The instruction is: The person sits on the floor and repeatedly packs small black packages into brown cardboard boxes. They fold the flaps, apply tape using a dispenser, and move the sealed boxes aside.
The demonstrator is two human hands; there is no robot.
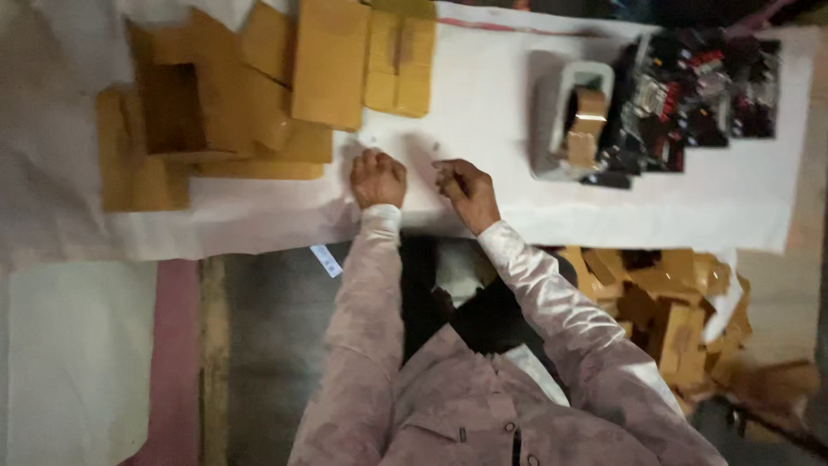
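White paper sheet (517, 121) flat, creased | left hand (377, 179) fisted on it | right hand (466, 185) curled, grip unclear

head view | worn high, looking steeply down | close over white paper-covered table (483, 95) | no second view

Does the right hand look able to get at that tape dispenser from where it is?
Probably yes. The right hand rests on the white sheet, and only bare sheet lies between it and the tape dispenser. The dark packets lie beyond it, not in the way.
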